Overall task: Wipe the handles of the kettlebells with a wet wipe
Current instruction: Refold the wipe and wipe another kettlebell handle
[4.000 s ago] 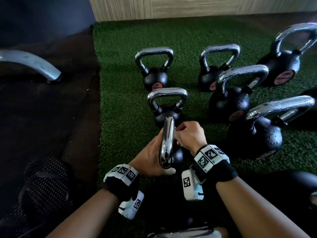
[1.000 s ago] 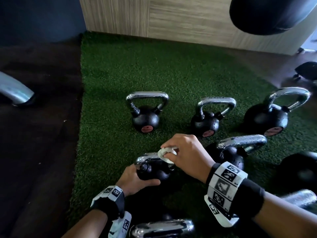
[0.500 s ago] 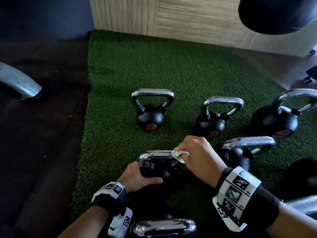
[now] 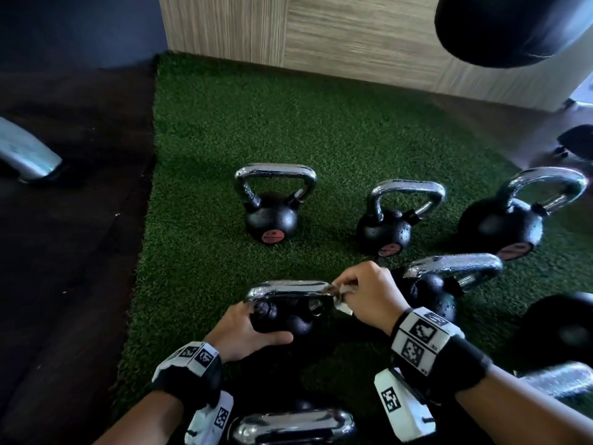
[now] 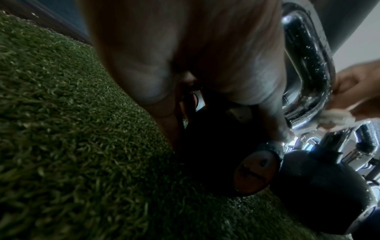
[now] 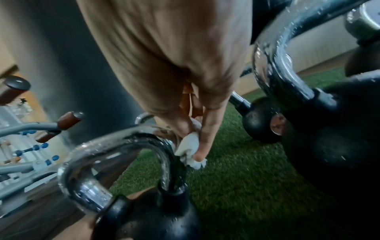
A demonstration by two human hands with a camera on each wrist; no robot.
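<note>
A small black kettlebell (image 4: 282,317) with a chrome handle (image 4: 288,289) stands on the green turf in front of me. My left hand (image 4: 244,332) grips its round body from the left, thumb across the front. My right hand (image 4: 369,293) pinches a crumpled white wet wipe (image 4: 343,293) against the handle's right corner. In the right wrist view the wipe (image 6: 190,146) sits between thumb and fingers on the handle's bend (image 6: 164,146). The left wrist view shows my palm (image 5: 185,56) over the dark body (image 5: 216,146) and the wet handle (image 5: 308,65).
Several more kettlebells stand on the turf: one behind (image 4: 272,203), others to the right (image 4: 394,216) (image 4: 513,210) (image 4: 442,284), and a chrome handle (image 4: 295,423) right below my wrists. Dark floor lies to the left, a wood-panelled wall (image 4: 353,36) behind, a black bag (image 4: 513,24) hangs top right.
Four seconds ago both hands worked on a nearer kettlebell's handle. Over the last second my right hand slid the wipe rightward along this handle to its right corner; the left hand kept its grip.
</note>
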